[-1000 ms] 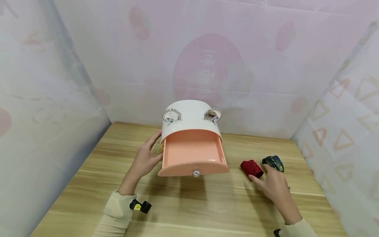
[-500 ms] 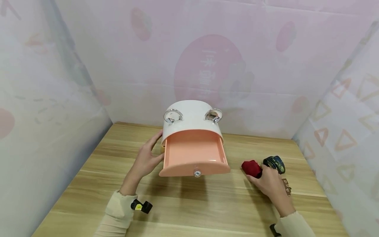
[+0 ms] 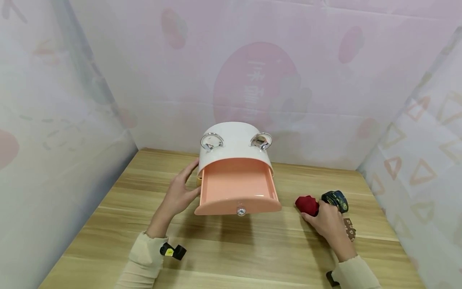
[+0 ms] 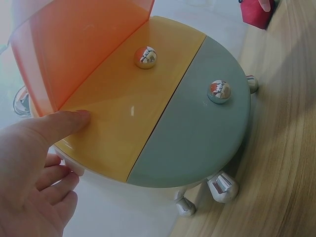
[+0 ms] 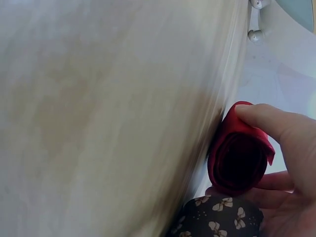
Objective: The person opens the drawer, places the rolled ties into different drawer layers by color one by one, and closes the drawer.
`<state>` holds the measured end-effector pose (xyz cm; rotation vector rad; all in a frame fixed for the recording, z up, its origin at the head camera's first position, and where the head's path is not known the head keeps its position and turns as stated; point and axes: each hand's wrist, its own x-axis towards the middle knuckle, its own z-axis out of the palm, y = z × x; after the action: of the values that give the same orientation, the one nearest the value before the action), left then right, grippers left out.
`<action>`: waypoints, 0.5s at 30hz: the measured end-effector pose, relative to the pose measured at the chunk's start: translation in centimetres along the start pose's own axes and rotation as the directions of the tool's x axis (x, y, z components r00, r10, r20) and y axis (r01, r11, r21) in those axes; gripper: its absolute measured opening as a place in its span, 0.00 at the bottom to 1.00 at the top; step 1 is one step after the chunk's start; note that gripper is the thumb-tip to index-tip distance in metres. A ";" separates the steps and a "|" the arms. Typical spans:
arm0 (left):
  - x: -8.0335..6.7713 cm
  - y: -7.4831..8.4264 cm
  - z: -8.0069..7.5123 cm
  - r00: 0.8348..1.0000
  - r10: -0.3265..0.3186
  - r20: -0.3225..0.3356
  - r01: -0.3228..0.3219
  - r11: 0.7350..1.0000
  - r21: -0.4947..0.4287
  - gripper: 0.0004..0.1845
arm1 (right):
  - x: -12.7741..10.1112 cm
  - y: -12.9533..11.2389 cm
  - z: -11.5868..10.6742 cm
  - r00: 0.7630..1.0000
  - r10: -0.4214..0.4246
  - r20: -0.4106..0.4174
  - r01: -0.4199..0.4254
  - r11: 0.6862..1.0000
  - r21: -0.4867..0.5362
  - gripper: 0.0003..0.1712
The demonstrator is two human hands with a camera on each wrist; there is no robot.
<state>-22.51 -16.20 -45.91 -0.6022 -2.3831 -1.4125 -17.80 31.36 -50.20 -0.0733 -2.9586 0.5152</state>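
A small white drawer box (image 3: 234, 136) with silver ears stands on the table, its peach top drawer (image 3: 238, 184) pulled out and bare inside. My left hand (image 3: 180, 192) steadies the box's left side. In the left wrist view, the thumb lies on the yellow drawer front (image 4: 113, 113), with the other fingers curled behind the edge. Below it sits a grey-green drawer front (image 4: 197, 123). My right hand (image 3: 331, 222) grips a red cloth roll (image 3: 306, 205); in the right wrist view, its thumb is on top and the other fingers lie behind.
A dark blue patterned roll (image 3: 335, 200) lies just beyond my right hand. A brown bow-patterned roll (image 3: 349, 228) is partly hidden behind that hand. Pale printed cloth walls (image 3: 173, 88) enclose the wooden table (image 3: 137, 180) at the back and sides.
My right hand has moved slightly left and closed its thumb and fingers on the red cloth roll, uncovering the brown roll. The left hand and box keep their places.
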 end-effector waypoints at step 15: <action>0.1 0.2 0.2 1.000 0.001 0.005 -0.001 1.000 -0.010 0.47 | -0.3 0.1 -0.3 0.999 -0.005 -0.033 0.006 1.000 0.018 0.32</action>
<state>-22.47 -15.94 -45.84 -0.6108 -2.3804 -1.4253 -17.49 31.51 -50.02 -0.0709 -2.9212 0.5349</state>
